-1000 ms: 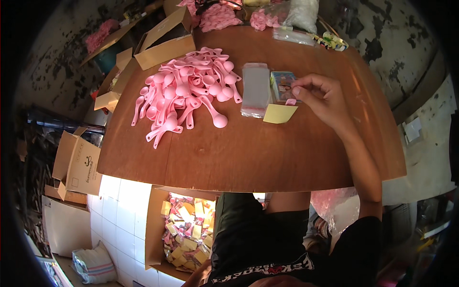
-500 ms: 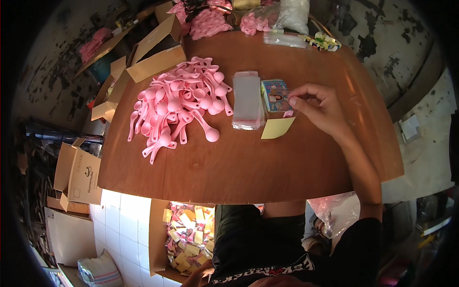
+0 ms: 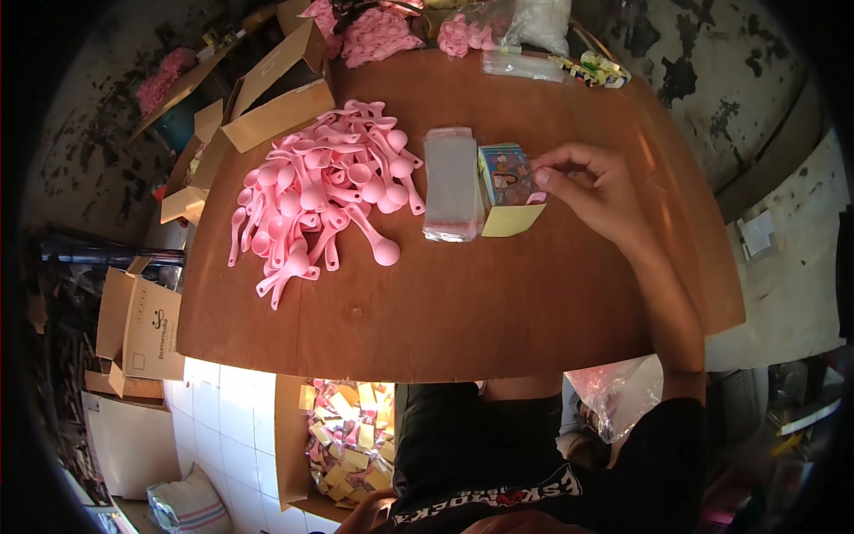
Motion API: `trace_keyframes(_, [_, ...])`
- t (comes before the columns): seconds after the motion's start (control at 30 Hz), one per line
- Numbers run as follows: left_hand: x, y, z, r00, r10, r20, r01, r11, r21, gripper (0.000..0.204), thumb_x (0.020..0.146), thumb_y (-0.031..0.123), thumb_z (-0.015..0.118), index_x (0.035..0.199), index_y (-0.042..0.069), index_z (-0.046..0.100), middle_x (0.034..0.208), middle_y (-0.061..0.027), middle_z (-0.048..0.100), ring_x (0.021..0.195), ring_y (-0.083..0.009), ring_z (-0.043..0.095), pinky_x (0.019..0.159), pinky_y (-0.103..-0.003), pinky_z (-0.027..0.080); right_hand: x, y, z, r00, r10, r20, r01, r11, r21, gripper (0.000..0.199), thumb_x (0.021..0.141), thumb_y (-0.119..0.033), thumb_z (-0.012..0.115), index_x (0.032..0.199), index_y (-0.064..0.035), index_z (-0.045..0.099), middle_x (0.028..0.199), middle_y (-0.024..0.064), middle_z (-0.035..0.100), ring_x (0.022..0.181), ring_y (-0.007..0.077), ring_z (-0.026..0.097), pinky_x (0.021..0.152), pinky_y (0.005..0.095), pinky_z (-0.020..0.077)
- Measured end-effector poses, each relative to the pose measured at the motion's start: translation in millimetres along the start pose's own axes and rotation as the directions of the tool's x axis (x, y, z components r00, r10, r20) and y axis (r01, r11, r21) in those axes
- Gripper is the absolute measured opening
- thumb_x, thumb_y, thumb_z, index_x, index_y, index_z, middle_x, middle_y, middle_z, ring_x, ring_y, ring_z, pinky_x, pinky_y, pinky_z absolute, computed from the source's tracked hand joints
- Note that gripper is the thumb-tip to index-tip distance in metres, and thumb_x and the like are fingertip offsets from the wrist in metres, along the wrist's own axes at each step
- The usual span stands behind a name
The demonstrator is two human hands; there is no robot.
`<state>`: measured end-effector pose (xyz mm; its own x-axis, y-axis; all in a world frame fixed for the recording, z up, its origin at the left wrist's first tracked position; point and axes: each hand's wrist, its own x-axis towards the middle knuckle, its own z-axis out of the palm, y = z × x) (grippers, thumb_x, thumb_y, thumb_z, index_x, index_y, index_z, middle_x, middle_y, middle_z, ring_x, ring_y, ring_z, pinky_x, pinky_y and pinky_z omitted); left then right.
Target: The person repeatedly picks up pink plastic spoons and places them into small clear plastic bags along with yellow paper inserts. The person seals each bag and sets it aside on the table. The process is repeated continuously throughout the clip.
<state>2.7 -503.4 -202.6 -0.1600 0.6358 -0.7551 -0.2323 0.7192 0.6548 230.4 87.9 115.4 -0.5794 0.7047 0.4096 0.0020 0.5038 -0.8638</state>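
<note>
The right hand (image 3: 583, 182) pinches what looks like a clear packet (image 3: 534, 190) by its edge, beside picture cards (image 3: 503, 169) on the bench (image 3: 463, 303). Clear bags (image 3: 451, 187) and pink spoons (image 3: 311, 182) lie leftward, probably for easy reach. The low left hand's (image 3: 372, 509) grip I cannot tell.

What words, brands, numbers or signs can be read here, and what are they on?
Black cloth shirt: large white lettering, wording left out.
Open tan cardboard box at far left: dark lettering and a symbol, wording left out.
Small colourful printed paper cards: any words too small to read.
</note>
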Motion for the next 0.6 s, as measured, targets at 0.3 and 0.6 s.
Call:
trace_keyframes(0.3, [-10.2, 5.3, 6.1, 1.000, -0.007, 0.004, 0.007, 1.000, 0.009, 0.031, 0.096, 0.028, 0.057, 0.105, 0.000, 0.067, 0.103, -0.0100, 0.071, 0.096, -0.0157, 0.065, 0.084, -0.032, 0.049, 5.7, 5.9, -0.7, 1.000, 0.004, 0.000, -0.004, 1.000, 0.000, 0.013, 0.092, -0.008, 0.067, 0.099, 0.0031, 0.070, 0.090, 0.0044, 0.070, 0.082, 0.0062, 0.064, 0.070, 0.0218, 0.0527])
trace_keyframes(0.6, [-15.7, 0.8, 9.0, 1.000, -0.014, 0.011, 0.014, 1.000, 0.028, 0.031, 0.096, 0.028, 0.057, 0.105, 0.000, 0.068, 0.103, -0.0100, 0.071, 0.096, -0.0158, 0.066, 0.083, -0.033, 0.049, -3.3, 5.0, -1.2, 1.000, -0.007, -0.005, 0.007, 1.000, 0.001, 0.014, 0.092, -0.008, 0.068, 0.100, 0.0034, 0.070, 0.093, 0.0058, 0.070, 0.083, 0.0074, 0.064, 0.073, 0.0228, 0.0532])
